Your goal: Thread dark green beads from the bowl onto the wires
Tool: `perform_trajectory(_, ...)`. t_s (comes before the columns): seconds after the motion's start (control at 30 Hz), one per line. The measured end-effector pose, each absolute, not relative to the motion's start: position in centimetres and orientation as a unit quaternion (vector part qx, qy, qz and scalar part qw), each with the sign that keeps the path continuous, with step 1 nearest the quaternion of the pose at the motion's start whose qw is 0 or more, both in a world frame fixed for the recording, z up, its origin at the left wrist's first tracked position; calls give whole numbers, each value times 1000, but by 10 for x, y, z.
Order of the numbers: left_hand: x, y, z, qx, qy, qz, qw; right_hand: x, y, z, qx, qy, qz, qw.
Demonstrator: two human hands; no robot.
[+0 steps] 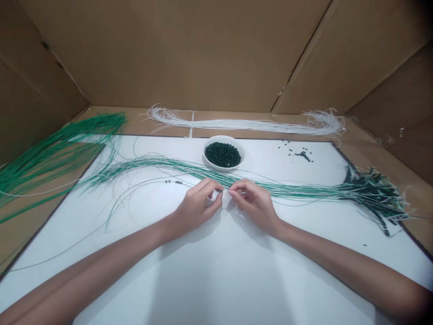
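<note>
Near the middle of the white board, my left hand (199, 205) is closed in a pinch on a thin string, with small dark beads (219, 191) at its fingertips. More dark beads (178, 182) sit on a string to the left of that hand. Just to the right, my right hand (255, 205) pinches the string too, its fingertips close to the left ones; the exact end is too small to make out. Behind both hands lies a long bundle of green and white strings (304, 190), with dark beaded ends (375, 194) at the right.
Beyond the hands stands a white bowl (204, 163) filled with dark green beads (223, 155). Loose beads (304, 155) lie scattered at the back right. White strings (250, 125) stretch along the back, and loose green strings (67, 144) spread at the left. Cardboard walls (182, 54) surround the board (216, 280).
</note>
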State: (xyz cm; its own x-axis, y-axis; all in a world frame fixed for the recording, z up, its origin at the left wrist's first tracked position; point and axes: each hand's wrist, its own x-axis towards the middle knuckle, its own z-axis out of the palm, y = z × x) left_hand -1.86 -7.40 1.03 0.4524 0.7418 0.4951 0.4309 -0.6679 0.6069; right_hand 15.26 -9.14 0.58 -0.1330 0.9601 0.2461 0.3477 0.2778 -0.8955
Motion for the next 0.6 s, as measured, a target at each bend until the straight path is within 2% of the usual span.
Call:
perform_trajectory(0.1,-19,-71,9,794,411,402,196,152,-96,6,-463,-714,259,457)
perform_trajectory(0.23,-19,-67,8,745,462,417,240,145,-100,6,-343,-855,208,329)
perform_trajectory(0.33,-18,-66,9,745,465,407,250,138,-99,6,-333,-882,190,275)
perform_trajectory(0.47,-19,-67,11,763,457,395,229,135,-98,5,-344,-879,185,273)
perform_trajectory(0.6,-19,-68,12,767,447,402,226,140,-98,8,-397,-824,232,331)
